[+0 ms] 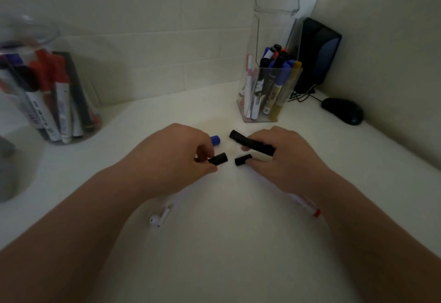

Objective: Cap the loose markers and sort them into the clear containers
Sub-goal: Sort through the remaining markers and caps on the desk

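Partway thru, I'd say. Round clear jar (35,83) at left of frame and square clear container (267,88) upper right of centre both already hold capped markers, so much sorting looks done. Left to do: blue cap (215,140) on the white desk (226,243) just behind the left hand, red-tipped white marker (306,205) part hidden under the right wrist, plus what's in hand.

Left hand (171,159), centre frame, palm down, thumb and fingers pinched on a short black cap (218,159). Right hand (286,159) opposite, fingers curled round a black marker (253,145) angled up-left, thumb and finger also nipping a second short black piece (243,159), cap or marker end, can't tell. The two black pieces face each other, small gap, not touching.

Earbud (160,217) lower centre, mouse (342,111) far right, not task items.
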`<state>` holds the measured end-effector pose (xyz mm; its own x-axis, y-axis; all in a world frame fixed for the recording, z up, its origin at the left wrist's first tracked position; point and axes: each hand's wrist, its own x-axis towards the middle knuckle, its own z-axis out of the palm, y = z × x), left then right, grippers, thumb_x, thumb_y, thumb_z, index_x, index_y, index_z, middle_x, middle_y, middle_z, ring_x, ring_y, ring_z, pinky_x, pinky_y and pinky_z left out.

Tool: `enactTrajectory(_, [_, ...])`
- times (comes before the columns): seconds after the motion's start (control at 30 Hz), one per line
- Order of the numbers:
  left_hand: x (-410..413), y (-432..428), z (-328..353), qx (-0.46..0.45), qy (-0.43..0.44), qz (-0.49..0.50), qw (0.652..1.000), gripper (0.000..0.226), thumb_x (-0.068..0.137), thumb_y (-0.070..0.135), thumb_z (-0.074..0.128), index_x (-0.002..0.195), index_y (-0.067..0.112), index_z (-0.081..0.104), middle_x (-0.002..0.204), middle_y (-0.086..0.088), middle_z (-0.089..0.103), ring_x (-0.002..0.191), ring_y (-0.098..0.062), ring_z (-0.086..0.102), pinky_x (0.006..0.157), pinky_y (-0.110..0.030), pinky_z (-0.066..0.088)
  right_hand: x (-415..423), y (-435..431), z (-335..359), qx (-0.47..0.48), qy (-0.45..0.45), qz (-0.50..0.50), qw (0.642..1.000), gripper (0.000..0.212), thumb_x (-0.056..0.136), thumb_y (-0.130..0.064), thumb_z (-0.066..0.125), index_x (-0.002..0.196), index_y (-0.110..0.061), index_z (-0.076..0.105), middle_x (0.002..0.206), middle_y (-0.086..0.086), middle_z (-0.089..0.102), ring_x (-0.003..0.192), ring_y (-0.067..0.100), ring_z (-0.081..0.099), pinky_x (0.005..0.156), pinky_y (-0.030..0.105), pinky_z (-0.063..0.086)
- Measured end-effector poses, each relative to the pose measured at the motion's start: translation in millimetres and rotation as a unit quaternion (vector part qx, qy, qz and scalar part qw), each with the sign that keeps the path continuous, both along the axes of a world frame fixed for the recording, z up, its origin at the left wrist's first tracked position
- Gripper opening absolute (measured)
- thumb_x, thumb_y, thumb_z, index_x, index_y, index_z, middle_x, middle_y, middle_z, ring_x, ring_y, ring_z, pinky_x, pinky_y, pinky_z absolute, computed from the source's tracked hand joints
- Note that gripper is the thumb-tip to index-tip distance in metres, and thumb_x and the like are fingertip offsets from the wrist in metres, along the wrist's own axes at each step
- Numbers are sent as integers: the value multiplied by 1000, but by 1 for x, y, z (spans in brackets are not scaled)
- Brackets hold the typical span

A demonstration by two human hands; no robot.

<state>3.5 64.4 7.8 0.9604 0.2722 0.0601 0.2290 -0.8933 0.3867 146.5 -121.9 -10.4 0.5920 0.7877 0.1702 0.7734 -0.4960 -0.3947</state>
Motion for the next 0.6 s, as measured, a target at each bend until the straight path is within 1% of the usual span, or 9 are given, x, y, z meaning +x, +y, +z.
enactTrajectory(0.1, [2,-2,-2,11,28,-11,999,13,84,48,71,87,40,63,80,18,56,75,1,52,71,-25,47,-1,4,-3,-21,-27,22,999,19,87,-36,71,105,-40,66,91,-14,63,86,10,51,77,34,47])
enactTrajectory(0.17, [4,-5,-5,22,30,-14,999,16,84,48,70,92,35,68,85,13,61,80,-5,55,78,-32,51,-2,3,-1,-15,-33,20,999,20,88,-34,71,108,-36,67,91,-15,61,87,9,52,77,28,45])
enactTrajectory(0.23, [5,-8,-7,35,30,-12,999,18,85,46,71,97,33,70,91,12,62,86,-10,57,83,-34,51,-3,2,1,64,9,-10,998,21,87,-28,74,107,-30,69,90,-19,61,82,-1,55,69,12,41])
enactTrajectory(0.3, [6,-10,-10,36,25,-11,999,19,85,43,72,101,32,70,97,11,62,92,-12,57,85,-32,49,-3,-2,5,193,86,-80,974,19,84,-24,78,101,-30,70,76,-25,60,64,-7,53,59,4,39])
enactTrajectory(0.4, [8,-10,-12,8,-36,-21,999,28,83,49,70,105,31,69,96,14,62,86,-6,58,82,-26,49,1,-9,13,301,188,-152,922,14,83,-24,79,92,-30,70,66,-17,62,55,2,50,57,13,45])
enactTrajectory(0.47, [6,-13,-4,-54,-81,-18,995,30,82,56,66,106,39,63,90,18,62,79,-1,57,72,-13,46,0,-15,20,311,261,-147,902,10,83,-24,78,89,-27,71,71,-7,64,58,9,53,61,25,48])
enactTrajectory(0.5, [6,-16,0,-112,-95,-10,989,31,82,57,65,108,41,60,89,19,64,78,-1,59,68,-13,46,-4,-17,23,308,290,-132,896,9,83,-23,78,88,-26,71,71,-3,63,57,11,53,61,27,48])
enactTrajectory(0.53, [5,-21,3,-195,-107,-3,975,33,82,56,66,111,40,60,89,19,66,76,-1,61,66,-15,49,-9,-18,24,304,306,-116,895,9,82,-21,78,86,-26,72,69,0,63,56,12,52,60,28,48])
enactTrajectory(0.6, [5,-34,5,-374,-117,-5,920,31,85,40,67,114,29,66,90,12,71,68,-7,67,62,-23,55,-24,-17,25,302,306,-80,900,9,80,-19,80,85,-25,74,68,6,64,54,11,52,57,27,47])
